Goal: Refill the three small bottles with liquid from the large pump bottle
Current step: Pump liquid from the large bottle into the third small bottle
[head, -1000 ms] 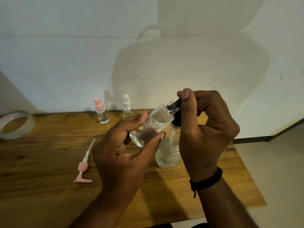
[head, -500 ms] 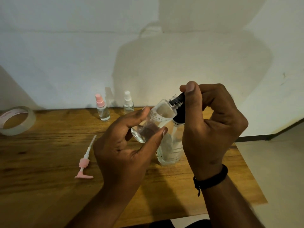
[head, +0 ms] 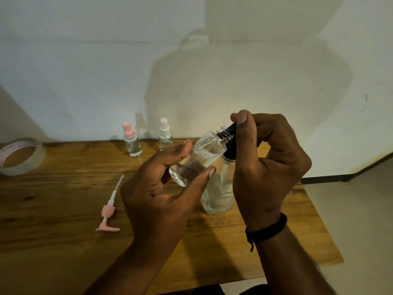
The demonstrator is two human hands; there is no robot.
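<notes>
Left hand (head: 157, 194) holds small bottle (head: 197, 158) tilted.

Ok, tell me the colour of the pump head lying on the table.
Pink, with a whitish tube; the pump head shows plainly in the head view.

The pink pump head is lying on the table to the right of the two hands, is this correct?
Not quite. In the head view the pink pump head does lie on the table, but to the left of the hands, not the right. The left hand holds a small clear bottle, and the right hand pinches its black cap.
</notes>
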